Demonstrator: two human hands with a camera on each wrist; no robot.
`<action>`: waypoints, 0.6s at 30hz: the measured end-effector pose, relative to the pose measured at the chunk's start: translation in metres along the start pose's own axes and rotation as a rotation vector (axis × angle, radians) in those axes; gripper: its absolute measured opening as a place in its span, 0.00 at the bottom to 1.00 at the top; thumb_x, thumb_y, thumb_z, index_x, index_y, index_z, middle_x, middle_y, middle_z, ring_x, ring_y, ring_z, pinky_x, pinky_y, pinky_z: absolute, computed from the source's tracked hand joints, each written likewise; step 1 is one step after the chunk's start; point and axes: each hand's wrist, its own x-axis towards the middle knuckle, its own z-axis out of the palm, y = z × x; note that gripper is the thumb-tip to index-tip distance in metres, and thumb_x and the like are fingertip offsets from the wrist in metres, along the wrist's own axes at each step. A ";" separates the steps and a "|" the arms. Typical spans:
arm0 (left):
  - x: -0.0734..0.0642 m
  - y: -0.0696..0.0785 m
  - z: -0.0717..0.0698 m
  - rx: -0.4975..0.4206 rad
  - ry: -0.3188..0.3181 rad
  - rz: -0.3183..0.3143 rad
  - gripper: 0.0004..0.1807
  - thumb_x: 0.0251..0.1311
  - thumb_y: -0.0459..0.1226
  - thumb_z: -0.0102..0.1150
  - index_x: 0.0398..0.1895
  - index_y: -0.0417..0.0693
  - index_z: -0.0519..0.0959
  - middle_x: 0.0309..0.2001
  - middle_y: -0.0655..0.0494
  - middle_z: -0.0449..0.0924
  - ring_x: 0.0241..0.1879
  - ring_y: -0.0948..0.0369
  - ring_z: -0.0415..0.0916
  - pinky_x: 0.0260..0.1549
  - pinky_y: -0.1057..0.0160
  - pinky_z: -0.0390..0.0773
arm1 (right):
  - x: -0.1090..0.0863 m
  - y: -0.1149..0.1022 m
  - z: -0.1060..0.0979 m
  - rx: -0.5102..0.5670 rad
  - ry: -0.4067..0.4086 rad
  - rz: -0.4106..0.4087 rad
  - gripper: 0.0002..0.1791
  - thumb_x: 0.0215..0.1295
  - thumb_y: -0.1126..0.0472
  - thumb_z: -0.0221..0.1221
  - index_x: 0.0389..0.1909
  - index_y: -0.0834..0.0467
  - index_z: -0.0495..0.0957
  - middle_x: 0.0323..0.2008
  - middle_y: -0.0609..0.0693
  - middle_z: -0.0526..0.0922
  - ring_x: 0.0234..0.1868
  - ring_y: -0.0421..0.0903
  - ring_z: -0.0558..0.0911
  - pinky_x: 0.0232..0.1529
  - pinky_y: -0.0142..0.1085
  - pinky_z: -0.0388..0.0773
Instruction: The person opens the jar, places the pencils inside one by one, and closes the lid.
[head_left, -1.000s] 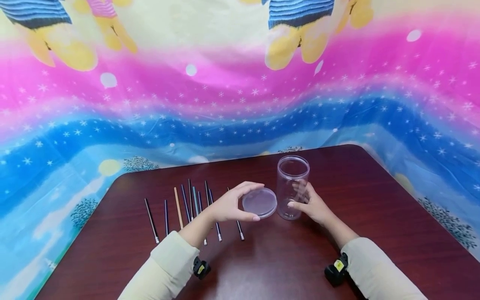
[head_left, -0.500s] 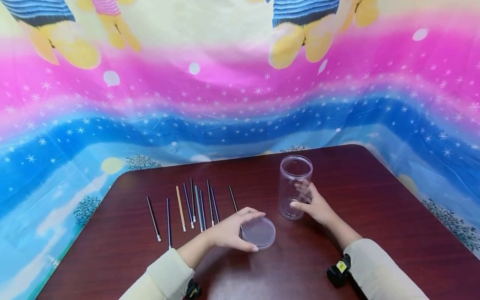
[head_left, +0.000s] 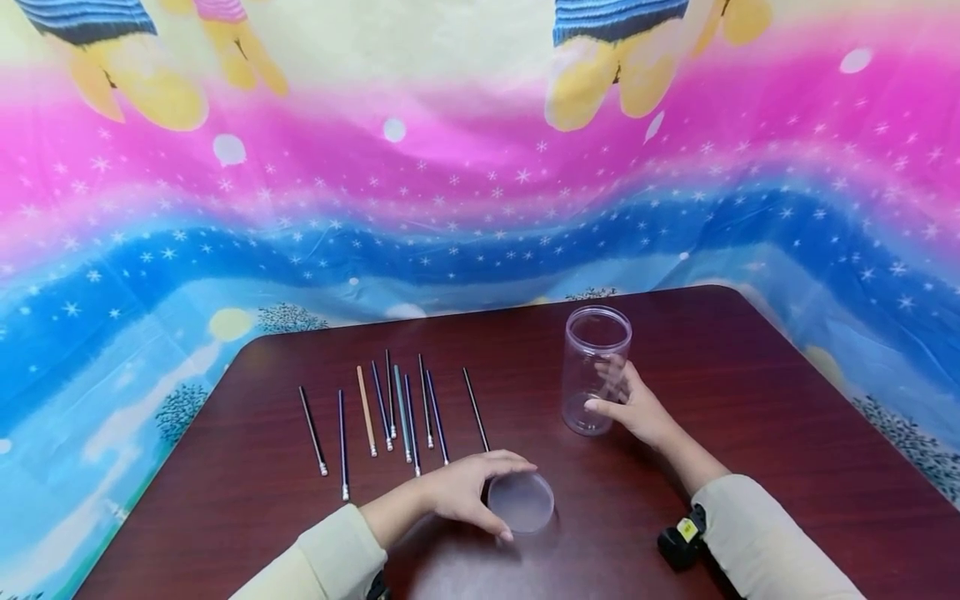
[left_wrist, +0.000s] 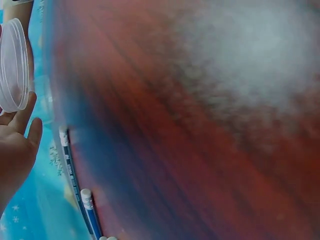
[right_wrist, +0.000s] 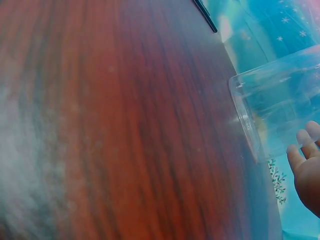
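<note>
My left hand (head_left: 472, 492) holds a clear round lid (head_left: 521, 502) by its edge, thumb on the near side and fingers on the far side, low over the front of the table. In the left wrist view the lid (left_wrist: 14, 65) appears nearly edge-on beside the fingers. On the right, my right hand (head_left: 637, 408) grips a clear plastic jar (head_left: 585, 367) low on its side. The jar stands upright with its mouth uncovered, and nothing shows inside it. In the right wrist view the jar (right_wrist: 280, 100) is partly cut off, the fingertips against its wall.
Several pencils with eraser ends, among them a tan pencil (head_left: 366, 412) and a teal one (head_left: 402, 412), lie spread left of the jar. One dark pencil (head_left: 475, 407) lies apart, just beyond the left hand. The dark red table (head_left: 675, 333) meets a printed curtain (head_left: 480, 208) behind.
My left hand has brought the lid away from beside the jar, toward the table's front and down. The right hand keeps its grip on the jar. The view has shifted slightly.
</note>
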 end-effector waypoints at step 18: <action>-0.001 -0.007 0.017 0.126 -0.050 0.021 0.40 0.37 0.48 0.68 0.57 0.45 0.64 0.54 0.58 0.65 0.53 0.69 0.59 0.49 0.73 0.60 | 0.000 0.001 -0.001 -0.001 0.001 0.000 0.39 0.52 0.68 0.59 0.60 0.62 0.47 0.58 0.62 0.59 0.59 0.53 0.57 0.56 0.48 0.51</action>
